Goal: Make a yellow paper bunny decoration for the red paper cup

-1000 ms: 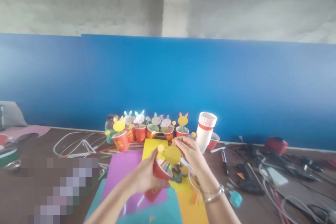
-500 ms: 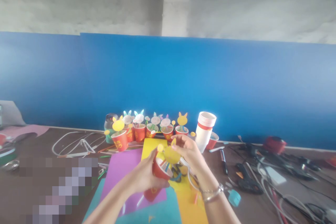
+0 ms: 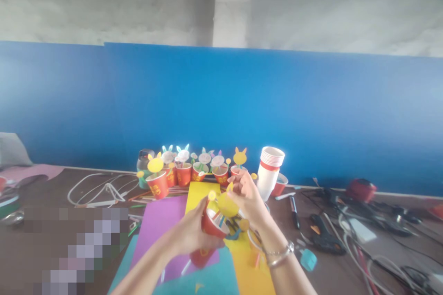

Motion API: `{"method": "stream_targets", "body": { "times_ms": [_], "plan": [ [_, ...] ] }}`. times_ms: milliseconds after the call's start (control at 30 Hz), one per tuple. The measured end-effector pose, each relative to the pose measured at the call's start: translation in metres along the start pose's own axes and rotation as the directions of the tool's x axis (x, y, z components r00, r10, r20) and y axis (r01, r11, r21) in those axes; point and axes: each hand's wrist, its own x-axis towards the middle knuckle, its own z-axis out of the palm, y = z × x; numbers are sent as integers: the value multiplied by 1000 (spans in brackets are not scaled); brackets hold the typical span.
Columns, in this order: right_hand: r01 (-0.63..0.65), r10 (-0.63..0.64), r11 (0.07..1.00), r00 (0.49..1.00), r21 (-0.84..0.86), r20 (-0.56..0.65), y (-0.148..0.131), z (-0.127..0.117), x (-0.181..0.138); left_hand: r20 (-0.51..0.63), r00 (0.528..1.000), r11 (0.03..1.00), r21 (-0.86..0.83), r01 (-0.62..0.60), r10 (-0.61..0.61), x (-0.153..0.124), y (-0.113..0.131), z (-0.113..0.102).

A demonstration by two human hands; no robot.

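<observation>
My left hand (image 3: 194, 230) is wrapped round a red paper cup (image 3: 209, 224), tilted with its mouth toward me. Straw-like sticks rise out of the cup and carry a yellow paper rabbit head (image 3: 227, 204) and a small yellow disc (image 3: 212, 195). With thumb and fingertips, my right hand (image 3: 249, 198) pinches the upper edge of the rabbit head near its ear (image 3: 230, 187). Part of the cup's side is hidden by my left fingers. Beneath both hands lie purple paper (image 3: 161, 226), teal paper (image 3: 207, 276) and yellow paper (image 3: 247, 262).
Along the back stand several red cups with paper rabbit heads, such as the front left cup (image 3: 158, 185). A stack of white cups (image 3: 269, 175) is right of them. A glue gun (image 3: 327, 235), a marker (image 3: 294, 212), teal tape (image 3: 308, 260) and tangled cables (image 3: 363, 249) lie right.
My right fingers have shifted slightly at the rabbit head's ear, and the head has tilted a little. My left hand keeps its hold on the cup.
</observation>
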Motion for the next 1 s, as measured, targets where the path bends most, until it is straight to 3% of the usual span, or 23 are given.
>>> {"method": "stream_targets", "body": {
  "times_ms": [267, 500, 700, 1000],
  "plan": [
    [-116, 116, 993, 993, 28, 14, -4, -7, 2, -14, 999, 999, -5, -32, 31, 1, 1, -2],
    [-261, 267, 956, 963, -135, 31, -12, -7, -2, -14, 998, 998, -18, -61, 61, 3, -3, -1],
    [-262, 260, 948, 965, -181, -33, -7, -4, -2, -19, 997, 997, -29, -72, 71, 3, -1, 2],
    [-235, 232, 951, 972, -200, -36, -6, -4, -2, -40, 998, 999, 19, -41, 42, 1, 2, 4]
  ]
}}
